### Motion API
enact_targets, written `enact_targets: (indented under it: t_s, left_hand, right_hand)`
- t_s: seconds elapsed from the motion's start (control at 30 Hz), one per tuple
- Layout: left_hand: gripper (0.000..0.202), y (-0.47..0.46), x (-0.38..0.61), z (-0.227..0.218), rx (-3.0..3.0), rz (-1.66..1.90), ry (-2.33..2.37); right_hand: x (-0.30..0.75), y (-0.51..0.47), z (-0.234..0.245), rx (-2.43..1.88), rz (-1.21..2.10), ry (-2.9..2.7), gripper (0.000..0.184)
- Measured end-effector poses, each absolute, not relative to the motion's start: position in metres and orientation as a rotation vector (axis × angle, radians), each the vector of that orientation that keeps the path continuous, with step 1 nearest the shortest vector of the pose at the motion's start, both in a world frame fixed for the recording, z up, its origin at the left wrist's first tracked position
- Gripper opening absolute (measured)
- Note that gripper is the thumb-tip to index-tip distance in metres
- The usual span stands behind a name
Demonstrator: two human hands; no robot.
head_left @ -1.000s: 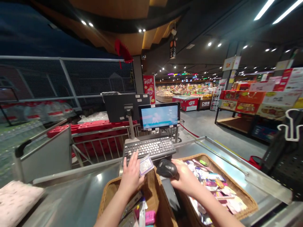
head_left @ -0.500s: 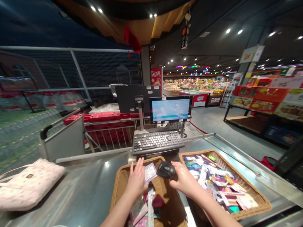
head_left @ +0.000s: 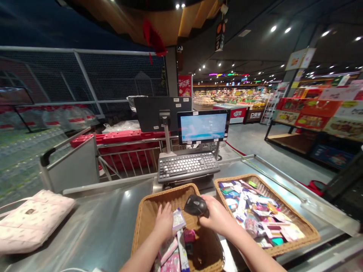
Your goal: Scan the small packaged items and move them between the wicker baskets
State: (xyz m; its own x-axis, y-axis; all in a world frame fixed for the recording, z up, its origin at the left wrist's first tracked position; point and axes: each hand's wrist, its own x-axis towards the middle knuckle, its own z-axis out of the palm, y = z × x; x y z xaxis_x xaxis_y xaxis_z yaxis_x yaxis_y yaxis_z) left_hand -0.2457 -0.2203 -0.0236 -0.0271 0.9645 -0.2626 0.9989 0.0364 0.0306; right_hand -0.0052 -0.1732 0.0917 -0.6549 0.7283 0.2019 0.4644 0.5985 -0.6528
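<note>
My right hand [head_left: 212,213] is wrapped round the handle of a black barcode scanner [head_left: 195,205]. Its head points left over the left wicker basket [head_left: 147,206]. Inside that basket, my left hand [head_left: 164,219] grips a small white-and-purple package [head_left: 178,219] by its left edge, the printed side facing up. The scanner head is just above and right of this package, apart from it. Below the left hand lie several packaged goods, among them a pink pack [head_left: 171,263] and a long narrow white box [head_left: 183,251].
A second wicker basket [head_left: 309,230], filled with small packages, stands to the right. Behind the baskets are a keyboard [head_left: 187,166] and a lit monitor [head_left: 202,127]. On the metal counter [head_left: 104,223], a pale pink handbag [head_left: 36,221] lies at the left.
My left hand has moved down into the basket with the package. The scanner has shifted slightly left in my right hand. The whole view has tilted a little.
</note>
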Motion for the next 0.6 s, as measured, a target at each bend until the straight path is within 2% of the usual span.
enact_targets:
  t_s: [0.1,0.2,0.27,0.47,0.6]
  left_hand:
    - [0.07,-0.217,-0.24,-0.013,2.056,-0.168,2.108]
    - [0.046,-0.205,-0.224,0.011,2.192,0.13,2.087]
    - [0.039,-0.193,-0.204,0.029,2.299,0.317,2.019]
    - [0.048,-0.148,-0.112,0.06,2.443,0.512,1.773]
    - [0.053,-0.116,-0.049,0.063,2.502,0.54,1.576]
  right_hand:
    - [0.001,-0.175,0.096,-0.955,0.793,-2.343,0.036]
    - [0.018,-0.174,0.105,-0.979,0.777,-2.29,0.039]
    - [0.034,-0.171,0.113,-1.005,0.748,-2.241,0.038]
    - [0.106,-0.152,0.139,-1.074,0.644,-2.103,0.05]
    - [0.156,-0.137,0.149,-1.159,0.522,-2.034,0.042]
